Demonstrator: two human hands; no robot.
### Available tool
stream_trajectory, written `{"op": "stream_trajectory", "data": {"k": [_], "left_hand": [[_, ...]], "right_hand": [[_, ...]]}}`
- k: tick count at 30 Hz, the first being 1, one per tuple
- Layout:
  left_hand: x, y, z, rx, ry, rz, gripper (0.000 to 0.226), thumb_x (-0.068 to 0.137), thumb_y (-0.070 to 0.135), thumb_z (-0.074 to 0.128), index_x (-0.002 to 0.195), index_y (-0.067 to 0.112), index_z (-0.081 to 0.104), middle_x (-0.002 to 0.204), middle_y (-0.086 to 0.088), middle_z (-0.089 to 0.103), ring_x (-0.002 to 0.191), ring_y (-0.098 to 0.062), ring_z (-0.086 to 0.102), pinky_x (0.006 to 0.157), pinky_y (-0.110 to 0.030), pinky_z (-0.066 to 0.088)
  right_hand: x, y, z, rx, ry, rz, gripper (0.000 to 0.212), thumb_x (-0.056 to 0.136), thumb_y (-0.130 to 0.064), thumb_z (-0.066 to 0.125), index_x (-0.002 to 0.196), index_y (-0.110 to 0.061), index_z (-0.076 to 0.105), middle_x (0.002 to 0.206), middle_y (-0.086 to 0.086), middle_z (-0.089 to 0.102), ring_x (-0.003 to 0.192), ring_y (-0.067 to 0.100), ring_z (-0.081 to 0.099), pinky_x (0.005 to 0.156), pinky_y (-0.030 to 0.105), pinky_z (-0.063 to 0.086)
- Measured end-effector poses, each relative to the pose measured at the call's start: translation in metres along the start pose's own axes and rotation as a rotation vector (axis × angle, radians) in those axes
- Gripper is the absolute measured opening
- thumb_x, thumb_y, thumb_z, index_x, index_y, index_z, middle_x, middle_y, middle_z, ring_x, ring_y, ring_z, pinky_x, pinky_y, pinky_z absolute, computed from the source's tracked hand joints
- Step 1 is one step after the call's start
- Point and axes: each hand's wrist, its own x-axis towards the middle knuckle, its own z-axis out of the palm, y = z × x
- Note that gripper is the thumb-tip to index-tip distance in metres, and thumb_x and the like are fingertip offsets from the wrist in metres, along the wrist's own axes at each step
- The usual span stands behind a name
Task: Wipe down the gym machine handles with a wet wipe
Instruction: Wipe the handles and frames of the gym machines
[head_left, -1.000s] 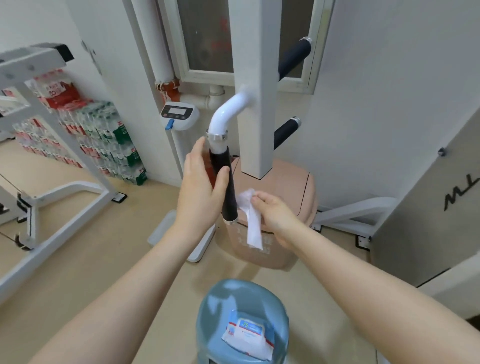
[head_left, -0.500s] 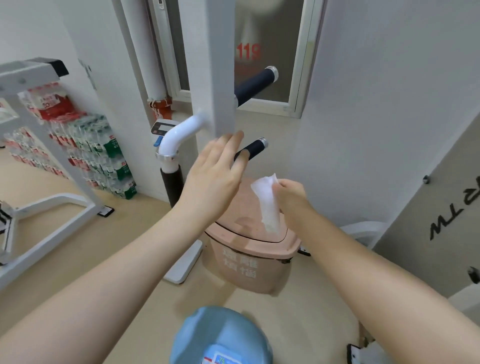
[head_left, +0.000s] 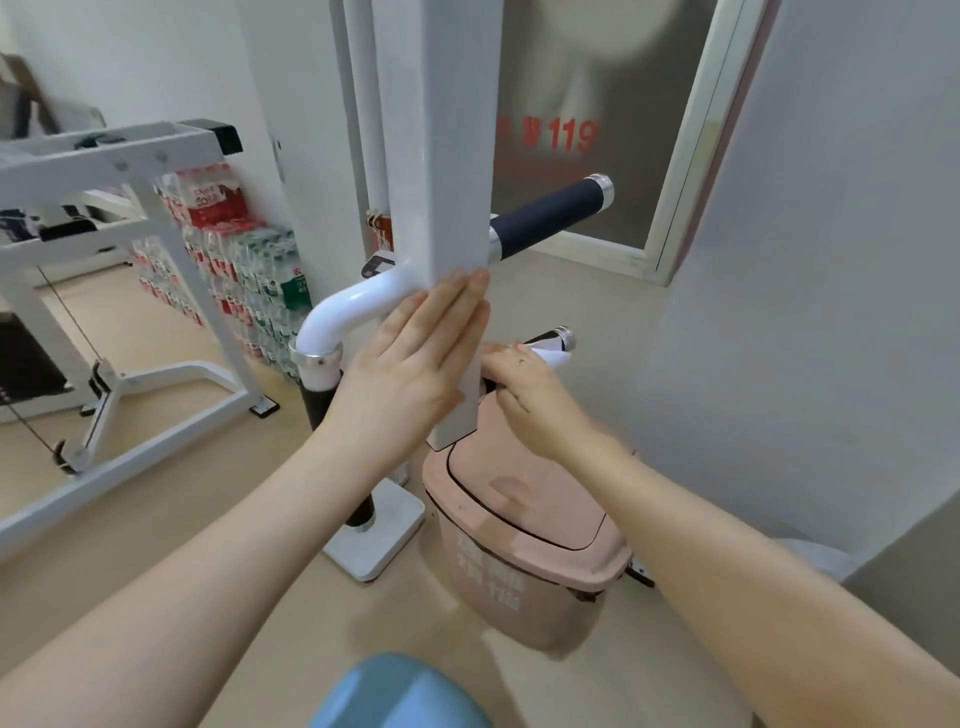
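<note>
White wet wipe (head_left: 551, 357) pinched in right hand (head_left: 535, 400) over lower black handle (head_left: 550, 339) right of white upright post (head_left: 447, 218), left hand (head_left: 410, 364) flat on post, fingers (head_left: 457, 301) straight, pressed together, pink bin (head_left: 524, 540) below.

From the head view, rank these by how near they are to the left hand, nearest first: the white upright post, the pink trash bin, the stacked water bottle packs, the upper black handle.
1. White upright post: the left hand lies flat against it.
2. Upper black handle: just up and right of the fingertips, beyond the post.
3. Pink trash bin: on the floor below, to the right.
4. Stacked water bottle packs: by the far wall, left.
</note>
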Motion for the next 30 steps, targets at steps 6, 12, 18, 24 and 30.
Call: {"op": "stream_trajectory", "data": {"k": [6,12,18,24,30], "left_hand": [[0.001,0.003,-0.001,0.032,-0.024,-0.023,0.085,0.057,0.020,0.082,0.131,-0.003,0.045,0.142,-0.019,0.041,0.132,-0.030,0.025,0.111,-0.042,0.015],[0.004,0.004,0.002,0.031,-0.054,-0.036,0.086,0.057,0.017,0.083,0.131,-0.004,0.045,0.143,-0.021,0.040,0.133,-0.032,0.022,0.110,-0.045,0.013],[0.001,0.004,0.003,0.017,-0.046,-0.041,0.086,0.059,0.018,0.082,0.131,-0.004,0.042,0.142,-0.021,0.040,0.133,-0.031,0.024,0.109,-0.045,0.014],[0.002,0.006,0.003,0.016,-0.036,-0.020,0.085,0.058,0.019,0.083,0.131,-0.002,0.044,0.142,-0.021,0.041,0.133,-0.032,0.024,0.109,-0.047,0.016],[0.002,0.003,0.004,-0.018,-0.036,0.019,0.082,0.058,0.018,0.083,0.128,-0.003,0.046,0.140,-0.020,0.044,0.132,-0.033,0.024,0.108,-0.047,0.015]], "right_hand": [[-0.002,0.018,-0.018,-0.038,-0.010,0.100,0.061,0.068,-0.003,0.030,0.123,-0.007,0.056,0.136,0.008,0.052,0.130,0.023,0.039,0.109,0.023,0.019],[0.004,0.041,-0.027,-0.016,0.064,0.160,0.055,0.077,0.014,0.038,0.125,-0.006,0.055,0.137,0.008,0.051,0.132,0.022,0.040,0.109,0.019,0.020],[0.000,0.002,-0.010,-0.008,-0.086,-0.188,0.065,0.060,0.005,0.028,0.115,-0.006,0.060,0.125,0.008,0.059,0.116,0.021,0.048,0.100,0.027,0.035],[0.015,0.028,-0.015,-0.079,0.058,0.099,0.045,0.068,-0.003,0.031,0.095,-0.010,0.066,0.102,0.006,0.067,0.097,0.028,0.057,0.082,0.026,0.037],[0.015,0.022,-0.021,-0.086,-0.052,-0.006,0.053,0.068,0.001,0.032,0.109,-0.010,0.063,0.108,0.008,0.065,0.101,0.024,0.053,0.090,0.034,0.041]]}}
